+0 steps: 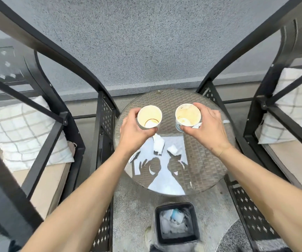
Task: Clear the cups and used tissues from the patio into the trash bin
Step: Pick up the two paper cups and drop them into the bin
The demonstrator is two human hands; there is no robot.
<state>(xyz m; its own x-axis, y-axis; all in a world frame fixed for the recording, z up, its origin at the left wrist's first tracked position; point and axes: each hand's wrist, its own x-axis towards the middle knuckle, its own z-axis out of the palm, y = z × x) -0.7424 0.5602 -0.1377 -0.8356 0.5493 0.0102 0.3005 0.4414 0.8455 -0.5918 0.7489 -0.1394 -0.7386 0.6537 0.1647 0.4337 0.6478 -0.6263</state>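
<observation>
Two paper cups are in the person's hands, one each, held above the round glass-topped table. The left hand wraps the left cup from the side and below, fingers curled round its wall and thumb across the near side, so the mouth stays up and open to the camera. The right hand grips the right cup the same way, fingers over the far rim edge and thumb pressed on the near wall. Both cups look empty apart from brownish stains and a ring at the bottom, which is probably why they can be carried loosely upright without worry of a spill.

Taking both at once makes sense: it saves a trip, and the trash bin stands on the floor just in front of the table, close to the person's feet, with its mouth open and white waste already inside. The cups only need to come back and down to drop in.

Crumpled tissues lie on the table between and below the hands, a second wad just beside the first, with a small scrap near the right cup. They are untouched, so I judge the cups to be the first load and the tissues the next.

Black metal chairs with checked cushions hem the table on both sides, leaving the front as the only easy path to the bin.
</observation>
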